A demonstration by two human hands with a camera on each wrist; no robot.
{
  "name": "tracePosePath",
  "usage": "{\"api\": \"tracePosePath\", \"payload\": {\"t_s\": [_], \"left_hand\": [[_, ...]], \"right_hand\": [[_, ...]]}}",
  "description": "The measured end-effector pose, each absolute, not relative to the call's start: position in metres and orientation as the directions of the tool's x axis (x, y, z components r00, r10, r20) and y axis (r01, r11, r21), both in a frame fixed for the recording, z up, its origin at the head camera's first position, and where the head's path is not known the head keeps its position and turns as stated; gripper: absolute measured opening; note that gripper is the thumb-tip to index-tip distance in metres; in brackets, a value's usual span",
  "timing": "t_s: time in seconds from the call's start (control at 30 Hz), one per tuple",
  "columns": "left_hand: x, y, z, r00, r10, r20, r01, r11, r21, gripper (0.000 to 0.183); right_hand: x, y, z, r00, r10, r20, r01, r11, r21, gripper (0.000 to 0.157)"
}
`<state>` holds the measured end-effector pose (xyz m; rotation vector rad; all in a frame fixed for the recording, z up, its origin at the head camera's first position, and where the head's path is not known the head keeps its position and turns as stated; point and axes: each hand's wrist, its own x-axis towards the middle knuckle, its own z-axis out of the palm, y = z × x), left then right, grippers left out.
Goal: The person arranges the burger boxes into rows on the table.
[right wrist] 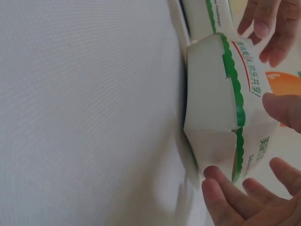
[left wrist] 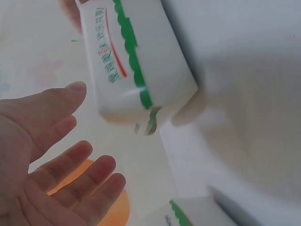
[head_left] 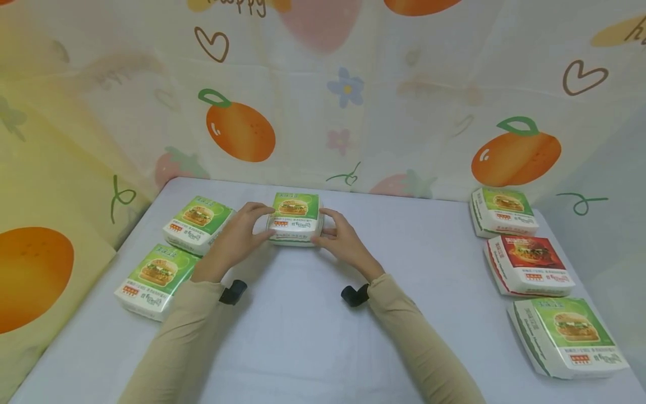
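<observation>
In the head view a white hamburger box [head_left: 295, 227] with a green top and a burger picture sits on the table, flanked by both hands. My left hand [head_left: 243, 238] is at its left side, thumb and fingers spread; in the left wrist view the fingers [left wrist: 77, 181] are loosely extended, apart from the box [left wrist: 131, 70]. My right hand [head_left: 345, 238] is at the box's right side. In the right wrist view its fingertips [right wrist: 214, 186] are at the box's end and the thumb [right wrist: 282, 108] overlaps its upper edge; firm contact is hard to tell.
Two green hamburger boxes [head_left: 199, 221] [head_left: 156, 278] lie at the table's left. Along the right edge stand a green box [head_left: 504, 213], a red one [head_left: 530, 264] and another green one [head_left: 567, 336]. A fruit-printed curtain [head_left: 303, 112] hangs behind the white table [head_left: 313, 336].
</observation>
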<state>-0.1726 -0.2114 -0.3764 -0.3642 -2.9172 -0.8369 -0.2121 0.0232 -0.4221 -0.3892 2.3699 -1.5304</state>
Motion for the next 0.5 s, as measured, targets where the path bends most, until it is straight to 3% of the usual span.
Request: {"api": "tracePosePath", "payload": {"t_s": [0.5], "left_hand": [[-0.158, -0.24, -0.361, -0.976, 0.163, 0.147, 0.216, 0.833, 0.509, 0.047]], "right_hand": [[-0.203, 0.021, -0.4, -0.942, -0.335, 0.019, -0.208, 0.538, -0.817, 0.069]]}}
